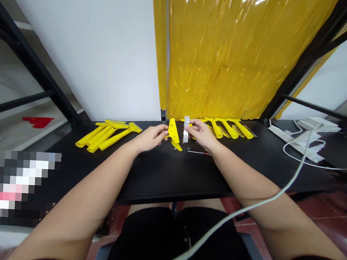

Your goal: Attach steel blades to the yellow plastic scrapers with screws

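Note:
My left hand [155, 137] is closed on a yellow scraper handle [174, 130], its flat head with holes turned toward the middle. Facing it, my right hand [201, 133] pinches a narrow silvery metal plate [186, 130] upright, a small gap from the scraper head. Below the held scraper lies another yellow flat piece [177, 146]. A thin screwdriver [198, 152] rests on the black table, its grip end partly hidden by my right wrist. Tiny screws [189, 148] lie close by.
Several yellow scrapers [106, 136] lie in a group at left. More yellow scrapers with blades [233, 129] line the back right. White power strips [295, 142] with cables sit at far right. A pale cable [245, 209] crosses over my right forearm. Black frame posts stand on both sides.

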Demonstrator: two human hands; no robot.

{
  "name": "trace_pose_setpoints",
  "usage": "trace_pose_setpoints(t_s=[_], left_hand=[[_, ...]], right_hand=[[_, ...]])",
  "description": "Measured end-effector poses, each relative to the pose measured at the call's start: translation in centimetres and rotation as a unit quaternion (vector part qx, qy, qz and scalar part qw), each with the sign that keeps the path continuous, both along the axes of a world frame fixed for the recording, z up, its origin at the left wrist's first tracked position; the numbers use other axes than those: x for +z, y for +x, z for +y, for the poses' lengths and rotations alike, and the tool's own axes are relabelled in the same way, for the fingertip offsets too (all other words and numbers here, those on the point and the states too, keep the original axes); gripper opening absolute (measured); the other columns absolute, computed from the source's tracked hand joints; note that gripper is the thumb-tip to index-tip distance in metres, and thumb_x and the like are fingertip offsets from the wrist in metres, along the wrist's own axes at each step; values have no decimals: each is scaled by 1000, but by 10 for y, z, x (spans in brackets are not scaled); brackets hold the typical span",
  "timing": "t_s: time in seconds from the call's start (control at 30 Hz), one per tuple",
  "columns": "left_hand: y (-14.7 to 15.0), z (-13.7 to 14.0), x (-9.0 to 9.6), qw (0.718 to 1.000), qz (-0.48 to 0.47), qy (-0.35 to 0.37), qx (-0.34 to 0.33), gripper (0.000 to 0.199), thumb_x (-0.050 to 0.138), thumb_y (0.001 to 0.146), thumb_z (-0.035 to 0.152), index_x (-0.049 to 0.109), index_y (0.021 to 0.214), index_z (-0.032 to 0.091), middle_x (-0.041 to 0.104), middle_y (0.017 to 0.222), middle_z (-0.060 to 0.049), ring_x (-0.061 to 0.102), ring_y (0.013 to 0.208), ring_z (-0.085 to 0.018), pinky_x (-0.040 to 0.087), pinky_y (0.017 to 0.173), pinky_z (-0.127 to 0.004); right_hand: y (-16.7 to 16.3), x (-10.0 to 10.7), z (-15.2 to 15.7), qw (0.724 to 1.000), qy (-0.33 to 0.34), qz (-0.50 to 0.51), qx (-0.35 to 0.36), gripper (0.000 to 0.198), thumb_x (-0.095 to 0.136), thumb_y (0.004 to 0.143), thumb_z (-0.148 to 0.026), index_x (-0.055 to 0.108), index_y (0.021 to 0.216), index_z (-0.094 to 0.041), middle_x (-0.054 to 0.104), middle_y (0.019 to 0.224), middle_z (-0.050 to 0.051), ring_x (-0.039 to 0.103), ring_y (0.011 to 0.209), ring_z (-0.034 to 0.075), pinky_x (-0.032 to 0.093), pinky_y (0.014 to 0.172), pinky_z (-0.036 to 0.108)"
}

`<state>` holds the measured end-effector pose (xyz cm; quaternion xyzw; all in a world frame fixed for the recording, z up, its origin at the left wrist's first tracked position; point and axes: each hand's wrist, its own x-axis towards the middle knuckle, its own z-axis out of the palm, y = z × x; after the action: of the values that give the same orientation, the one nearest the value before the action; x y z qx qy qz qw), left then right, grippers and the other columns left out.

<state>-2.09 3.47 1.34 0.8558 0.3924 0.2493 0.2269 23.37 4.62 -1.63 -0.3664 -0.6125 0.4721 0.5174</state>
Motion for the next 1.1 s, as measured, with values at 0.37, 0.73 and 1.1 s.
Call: trace_pose_setpoints(t_s=[0.37, 0.73, 1.1], left_hand=[[-2, 3, -4, 1000, 11, 0, -9, 30, 42, 104, 43, 59, 115, 21, 72, 90, -2, 65, 63, -14, 51, 69, -30], [0, 2, -5, 1000, 16, -17, -20, 29, 43, 104, 42, 60, 115, 21, 72, 90, -2, 64, 63, -15, 51, 68, -30], [0, 4, -7, 999, 23, -23, -23, 29, 43, 103, 42, 60, 114, 21, 72, 88, -2, 65, 62, -14, 51, 68, -30]], right_hand=[[-3, 1, -5, 999, -52, 8, 4, 38, 80, 78, -35, 44, 83, -24, 75, 76, 0, 49, 48, 9, 37, 46, 23], [-1, -1, -5, 997, 11, -7, 71, 39, 88, 70, -36, 59, 93, -21, 63, 75, -5, 58, 59, 9, 51, 58, 25], [-2, -3, -3, 997, -14, -19, 69, 34, 81, 75, -28, 58, 100, -23, 62, 77, -5, 61, 59, 11, 55, 53, 25]])
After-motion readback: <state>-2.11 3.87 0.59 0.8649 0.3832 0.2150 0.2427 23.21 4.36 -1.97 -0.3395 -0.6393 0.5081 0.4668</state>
